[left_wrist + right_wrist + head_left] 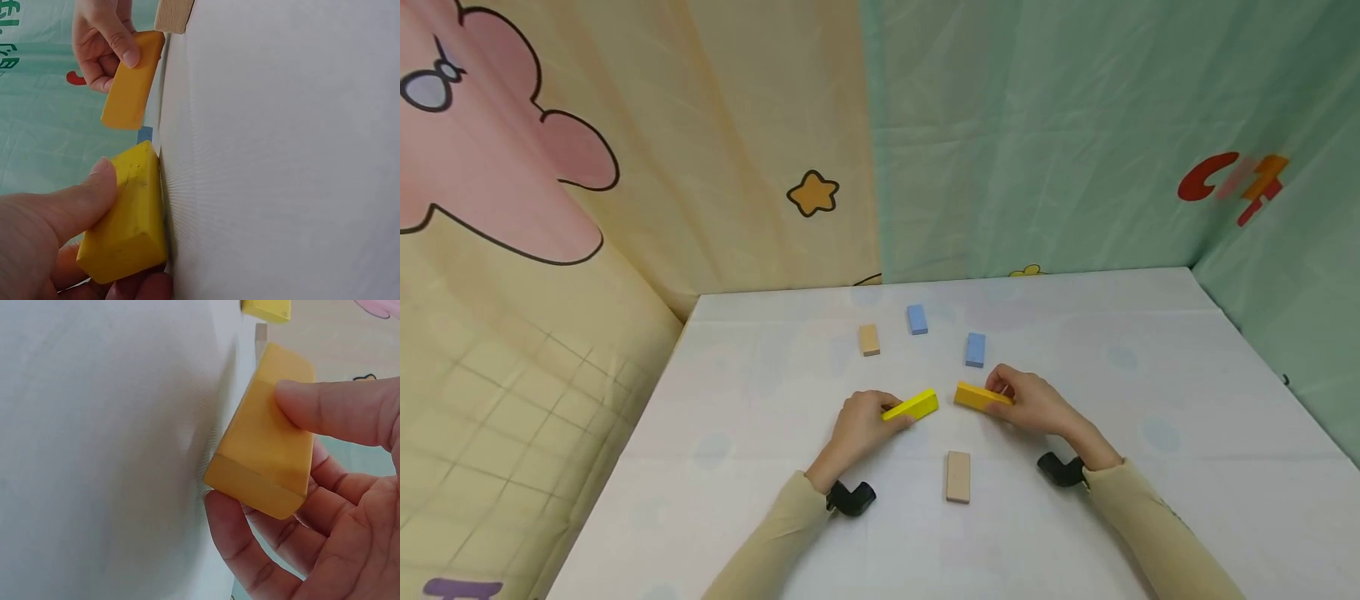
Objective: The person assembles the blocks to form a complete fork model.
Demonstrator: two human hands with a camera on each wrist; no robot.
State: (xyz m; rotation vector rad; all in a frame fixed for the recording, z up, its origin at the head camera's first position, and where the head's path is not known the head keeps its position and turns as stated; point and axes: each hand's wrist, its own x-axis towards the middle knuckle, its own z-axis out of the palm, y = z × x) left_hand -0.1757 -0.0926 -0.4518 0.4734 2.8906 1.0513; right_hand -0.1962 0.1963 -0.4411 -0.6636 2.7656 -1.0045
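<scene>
On the green curtain (1037, 108) at the right, a red C-shaped figure (1204, 177) stands beside orange and red marks; the green lettering (9, 37) seen sideways by the left wrist camera is too cut off to read. The yellow block (912, 406) sits in the left hand (861, 421), its free end pointing toward the orange block (982, 397) in the right hand (1033, 402); the two blocks are near each other, apart. The left hand pinches its block, thumb on a broad face and fingers curled beneath. The right hand pinches the orange one between thumb and bent fingers. Whether either block touches the bench (677, 517) cannot be told. A beige block (958, 477) lies nearer the person, between the forearms; beyond the hands lie a tan block (869, 340) and two blue blocks (975, 350), one near the right hand.
</scene>
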